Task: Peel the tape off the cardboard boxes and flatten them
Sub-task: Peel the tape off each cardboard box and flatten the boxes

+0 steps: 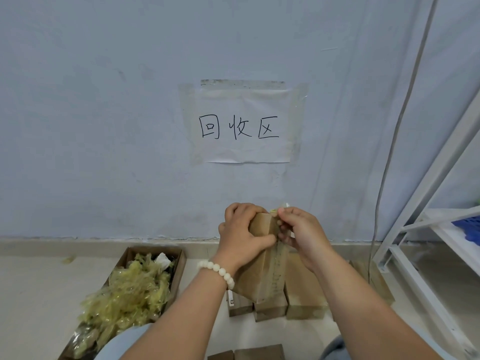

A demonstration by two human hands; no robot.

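A long narrow cardboard box (262,271) is held upright in front of me, its far end raised toward the wall. My left hand (242,235) grips the box's upper end, fingers over the top and thumb across its near face. My right hand (298,229) pinches the end of a clear yellowish tape strip (277,266) at the box's top right corner; the strip runs down the box's right edge. Several more taped cardboard boxes (304,292) lie on the floor under it.
An open cardboard box (179,266) at the left holds a heap of crumpled yellowish tape (130,292). A white metal shelf frame (405,258) stands at the right beside a hanging cable. More boxes (257,353) lie at the bottom edge. A paper sign is taped on the wall.
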